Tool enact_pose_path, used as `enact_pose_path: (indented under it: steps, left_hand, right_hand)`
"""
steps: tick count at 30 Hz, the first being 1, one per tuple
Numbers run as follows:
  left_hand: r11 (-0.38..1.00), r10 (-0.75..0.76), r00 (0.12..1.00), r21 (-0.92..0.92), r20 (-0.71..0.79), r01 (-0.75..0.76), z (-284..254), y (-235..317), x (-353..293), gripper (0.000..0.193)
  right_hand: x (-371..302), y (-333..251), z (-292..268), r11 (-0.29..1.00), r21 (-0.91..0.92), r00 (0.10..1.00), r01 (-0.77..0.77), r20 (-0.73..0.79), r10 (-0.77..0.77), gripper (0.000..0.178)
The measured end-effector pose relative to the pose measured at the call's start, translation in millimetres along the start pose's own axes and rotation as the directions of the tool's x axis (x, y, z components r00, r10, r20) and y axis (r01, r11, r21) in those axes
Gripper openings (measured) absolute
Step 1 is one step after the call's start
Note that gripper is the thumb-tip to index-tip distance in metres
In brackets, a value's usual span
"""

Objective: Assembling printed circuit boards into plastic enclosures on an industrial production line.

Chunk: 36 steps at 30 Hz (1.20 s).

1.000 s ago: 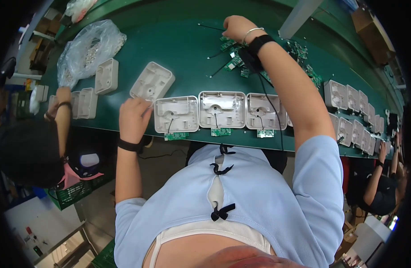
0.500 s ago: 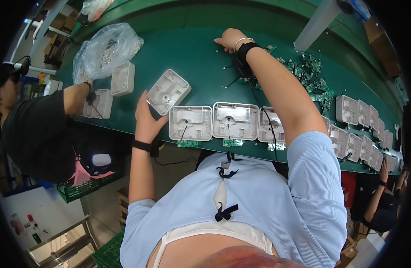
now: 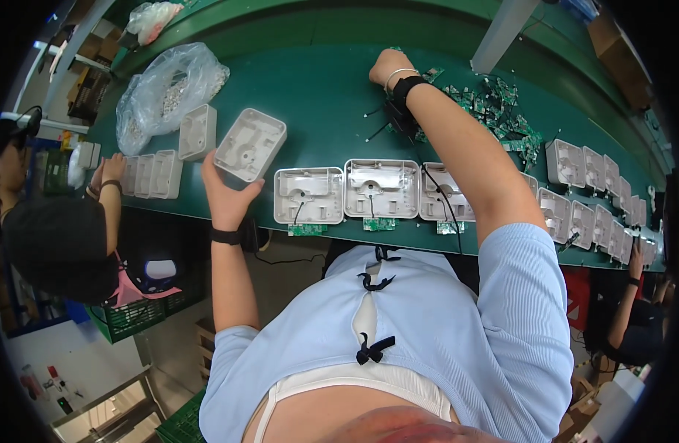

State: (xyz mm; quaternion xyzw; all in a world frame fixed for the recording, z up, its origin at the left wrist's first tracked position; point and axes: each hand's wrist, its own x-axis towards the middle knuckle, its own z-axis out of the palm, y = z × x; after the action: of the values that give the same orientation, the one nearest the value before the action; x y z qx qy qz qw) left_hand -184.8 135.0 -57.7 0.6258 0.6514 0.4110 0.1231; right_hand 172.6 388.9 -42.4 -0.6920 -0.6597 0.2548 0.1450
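Note:
My left hand [image 3: 230, 198] grips the near edge of a white plastic housing [image 3: 252, 144], thumb on one side and fingers on the other. The housing lies tilted to the row, its hollow side up. At the far side of the table my right hand [image 3: 389, 68] is curled closed; its fingertips are hidden, and a green bit shows just past the knuckles. Close by lie several green circuit boards [image 3: 476, 103] with black wires. In front of me stand white housings [image 3: 308, 195] in a row, with a small green board [image 3: 378, 224] at the near edge below each.
A clear plastic bag of small white parts [image 3: 173, 92] lies at the far left, beside another housing [image 3: 198, 133]. A co-worker's hands [image 3: 110, 173] are at more housings on the left. Rows of housings [image 3: 568, 164] extend right, near a grey post [image 3: 502, 33].
My left hand and the tilted housing have moved left, away from the row. My right hand has curled tighter. The co-worker at the left has drawn their hands back beside the stacked housings.

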Motion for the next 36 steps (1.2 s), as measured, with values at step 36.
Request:
enact_pose_path:
  steps: [36]
  left_hand:
    - [0.908,0.354,0.935,-0.239,0.000,-0.344,40.7,179.1,-42.6,0.104]
  right_hand:
    - [-265.6,-7.3,-33.8,0.486,0.132,0.473,0.864,-0.544,-0.693,0.025]
